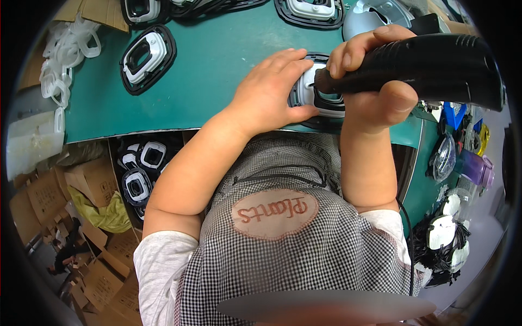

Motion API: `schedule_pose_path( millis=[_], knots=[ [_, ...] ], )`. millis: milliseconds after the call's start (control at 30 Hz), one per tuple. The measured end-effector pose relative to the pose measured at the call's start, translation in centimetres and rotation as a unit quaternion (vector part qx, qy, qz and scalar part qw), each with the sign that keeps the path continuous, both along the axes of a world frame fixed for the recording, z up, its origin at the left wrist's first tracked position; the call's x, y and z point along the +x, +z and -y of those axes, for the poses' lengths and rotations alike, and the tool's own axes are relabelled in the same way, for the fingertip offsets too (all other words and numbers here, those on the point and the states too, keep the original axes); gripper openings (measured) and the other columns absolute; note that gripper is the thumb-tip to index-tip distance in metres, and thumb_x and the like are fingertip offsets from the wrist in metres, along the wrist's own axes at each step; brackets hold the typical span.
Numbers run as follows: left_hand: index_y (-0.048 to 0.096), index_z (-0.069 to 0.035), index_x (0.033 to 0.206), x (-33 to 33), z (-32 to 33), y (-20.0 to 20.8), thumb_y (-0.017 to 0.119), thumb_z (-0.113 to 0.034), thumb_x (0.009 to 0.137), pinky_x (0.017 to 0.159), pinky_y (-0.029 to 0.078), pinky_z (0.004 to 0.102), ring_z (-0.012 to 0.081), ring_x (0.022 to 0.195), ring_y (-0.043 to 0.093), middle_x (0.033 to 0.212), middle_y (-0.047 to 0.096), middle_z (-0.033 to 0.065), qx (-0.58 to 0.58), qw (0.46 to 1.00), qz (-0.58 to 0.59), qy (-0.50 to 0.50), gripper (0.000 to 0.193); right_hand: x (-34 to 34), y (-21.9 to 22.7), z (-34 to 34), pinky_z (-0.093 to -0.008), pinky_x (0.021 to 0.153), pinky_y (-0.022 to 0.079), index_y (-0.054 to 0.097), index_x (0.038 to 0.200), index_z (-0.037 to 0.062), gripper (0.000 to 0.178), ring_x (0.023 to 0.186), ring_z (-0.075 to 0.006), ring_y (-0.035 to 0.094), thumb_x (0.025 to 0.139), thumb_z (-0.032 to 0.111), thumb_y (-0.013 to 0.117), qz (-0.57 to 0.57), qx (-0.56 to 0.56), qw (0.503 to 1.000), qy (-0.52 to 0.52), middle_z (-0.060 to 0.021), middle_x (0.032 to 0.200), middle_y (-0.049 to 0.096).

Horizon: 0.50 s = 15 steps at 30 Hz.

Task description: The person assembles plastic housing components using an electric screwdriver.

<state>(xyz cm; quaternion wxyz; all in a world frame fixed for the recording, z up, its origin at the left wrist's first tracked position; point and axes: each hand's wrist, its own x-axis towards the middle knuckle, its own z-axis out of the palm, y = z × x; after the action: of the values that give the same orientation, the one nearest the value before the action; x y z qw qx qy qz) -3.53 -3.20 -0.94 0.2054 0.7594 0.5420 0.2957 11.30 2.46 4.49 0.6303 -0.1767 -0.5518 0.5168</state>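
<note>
Near the front edge of the green table lies a black-and-white frame part (305, 93), a white plate with an opening set in a black rim. My left hand (266, 92) grips it from the left, fingers along its far side and thumb at its near side. A black electric screwdriver (435, 68) lies across my right hand (375, 106), fingers over the far side and thumb below. Its tip points left and meets the white plate, close to my left fingers. The screwdriver and right hand hide part of the frame; any screw there is too small to see.
A similar frame part (145, 60) lies on the green table (212, 38) to the left, others along the back. Translucent plastic rings (68, 54) hang at far left. More parts (138, 182) fill a compartment below. Cardboard boxes (100, 182) stand lower left; black cables (443, 244) lie right.
</note>
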Motion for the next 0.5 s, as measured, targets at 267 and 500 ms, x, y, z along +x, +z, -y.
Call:
schedule_pose_path(
  millis=[267,500],
  knots=[
    [0.05,-0.008,0.125,0.38,0.43,0.38,0.08,-0.037,0.064,0.105,0.035,0.0425,0.031,0.129,0.041,0.136,0.047,0.0125,-0.023,1.0,0.006,0.0,0.074,-0.05,0.29,0.04,-0.0301,0.052,0.045,0.047,0.113,-0.0025,0.075,0.054,-0.0196,0.052,0.071,0.054,0.073,0.033,-0.006,0.995,0.096,-0.0125,0.069,0.054],
    [0.05,-0.009,0.126,0.49,0.12,0.57,0.08,-0.037,0.064,0.105,0.036,0.0427,0.0313,0.129,0.041,0.136,0.046,0.013,-0.037,0.999,0.008,0.004,0.074,-0.23,0.22,0.34,-0.0301,0.052,0.045,0.047,0.113,0.0005,0.075,0.055,-0.02,0.051,0.07,0.055,0.074,0.035,-0.016,0.997,0.068,-0.0108,0.07,0.054]
  ],
)
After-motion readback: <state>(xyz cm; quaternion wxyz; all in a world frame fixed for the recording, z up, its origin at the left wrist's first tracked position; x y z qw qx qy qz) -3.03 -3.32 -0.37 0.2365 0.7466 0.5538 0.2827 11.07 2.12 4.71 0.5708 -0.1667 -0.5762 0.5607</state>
